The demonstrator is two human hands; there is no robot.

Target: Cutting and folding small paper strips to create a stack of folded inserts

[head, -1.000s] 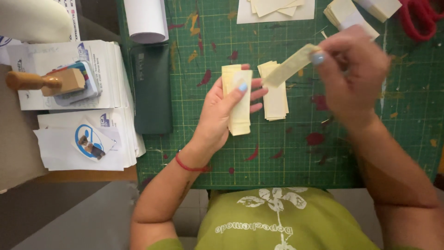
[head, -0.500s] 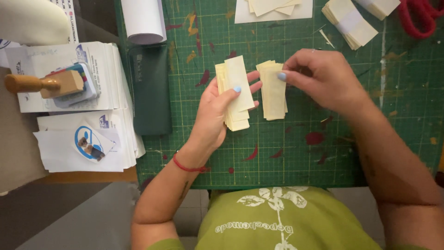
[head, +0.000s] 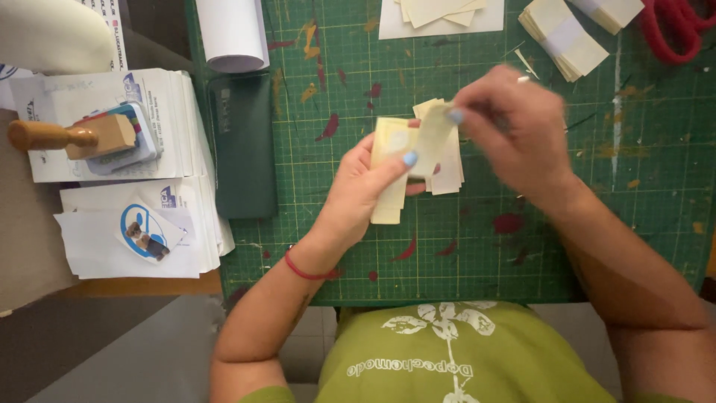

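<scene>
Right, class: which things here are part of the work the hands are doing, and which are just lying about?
In use:
left hand holding the cream slip stack
right hand pinching a single cream slip
second slip pile
green cutting mat

Lying about:
wooden-handled stamp
printed leaflet piles
white paper roll
dark green case
red scissors
banded slip bundle

- Cutting mat [head: 597,224] covers the desk's middle and right.
- Left hand [head: 365,186] holds a slip stack [head: 388,205] over the mat's centre; right hand [head: 514,134] just to its right, pinching one slip [head: 432,138].
- Second slip pile [head: 451,175] lies on the mat, under both hands.
- Paper roll [head: 233,33] at the mat's far left corner; flat case [head: 242,145] along its left edge.
- Leaflet stacks [head: 134,239] left of the mat; stamp [head: 71,138] on the far stack.
- Banded bundle [head: 563,37] near the far right.
</scene>
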